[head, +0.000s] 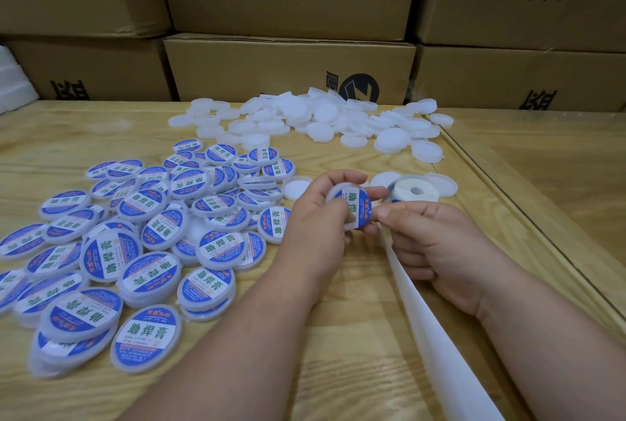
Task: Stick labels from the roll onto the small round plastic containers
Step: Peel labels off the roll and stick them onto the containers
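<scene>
Pinching a small round plastic container [350,209] between thumb and curled fingers [342,180], the left hand [316,227] holds it tilted just above the counter [338,336], its blue-and-white label [354,206] facing up. The right hand [437,244] meets it from the other side: its index fingertip and thumb touch the container's right edge, while the lower fingers curl around the white backing strip [430,329]. That strip runs from the right hand down toward the near edge of the view, crossing the counter between the two forearms. Just behind the right hand's fingers sits the label roll [415,192], lying flat with its core hole upward, touching or nearly touching plain white containers on either side.

Left of the hands, a wide heap of labelled containers [135,244] spreads over the wood, many overlapping and tilted, all with the same blue rim and Chinese lettering. Farther back, a pile of unlabelled white containers [315,122] lies loosely across the middle of the counter. One more plain one [297,187] lies alone just beside the left hand. Stacked cardboard boxes [288,61] with black printing stand along the back.
</scene>
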Motion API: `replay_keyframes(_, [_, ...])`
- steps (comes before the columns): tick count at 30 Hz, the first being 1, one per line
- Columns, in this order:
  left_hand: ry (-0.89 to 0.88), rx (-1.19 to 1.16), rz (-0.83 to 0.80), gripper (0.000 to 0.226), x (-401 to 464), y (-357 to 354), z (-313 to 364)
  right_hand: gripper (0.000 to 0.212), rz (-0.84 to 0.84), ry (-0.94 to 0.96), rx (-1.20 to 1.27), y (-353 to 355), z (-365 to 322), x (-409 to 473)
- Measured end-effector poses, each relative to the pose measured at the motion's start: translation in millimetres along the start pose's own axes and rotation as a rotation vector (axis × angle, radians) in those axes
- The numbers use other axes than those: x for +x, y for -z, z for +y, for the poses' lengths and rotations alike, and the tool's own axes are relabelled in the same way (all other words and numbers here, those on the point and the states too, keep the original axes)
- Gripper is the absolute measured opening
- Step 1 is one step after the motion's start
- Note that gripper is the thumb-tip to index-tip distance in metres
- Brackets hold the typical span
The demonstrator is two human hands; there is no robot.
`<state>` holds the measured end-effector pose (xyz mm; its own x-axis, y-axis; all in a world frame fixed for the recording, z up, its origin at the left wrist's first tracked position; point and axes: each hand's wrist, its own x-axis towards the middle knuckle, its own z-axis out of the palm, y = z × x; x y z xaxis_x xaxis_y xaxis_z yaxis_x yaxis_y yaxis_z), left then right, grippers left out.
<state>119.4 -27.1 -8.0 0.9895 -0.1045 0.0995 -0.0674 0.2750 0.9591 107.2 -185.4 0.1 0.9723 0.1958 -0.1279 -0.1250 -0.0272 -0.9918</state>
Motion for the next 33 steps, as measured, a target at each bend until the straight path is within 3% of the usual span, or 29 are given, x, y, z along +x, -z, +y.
replay_keyframes(5, [-0.054,0.052,0.090,0.041,1,-1,-6,0.021,0.008,0.012,-0.003,-2,2,1])
replay_keyframes(9, [-0.067,0.133,0.180,0.045,5,3,-9,0.019,0.083,-0.009,0.132,0,2,3])
replay_keyframes(14, [-0.044,0.151,0.231,0.019,6,6,-8,0.017,0.090,-0.011,0.137,0,1,2])
replay_keyframes(18, [0.029,-0.070,0.259,0.064,8,8,-6,0.013,0.089,-0.015,0.118,-1,0,2])
replay_keyframes(20, [0.056,-0.147,0.282,0.070,10,9,-7,0.013,0.091,-0.011,0.119,-1,0,2])
replay_keyframes(28, [0.012,-0.215,0.353,0.023,15,15,-7,0.012,0.078,-0.010,0.124,0,1,2])
replay_keyframes(33, [0.037,-0.256,0.341,0.022,15,13,-7,0.012,0.080,-0.006,0.126,0,1,3])
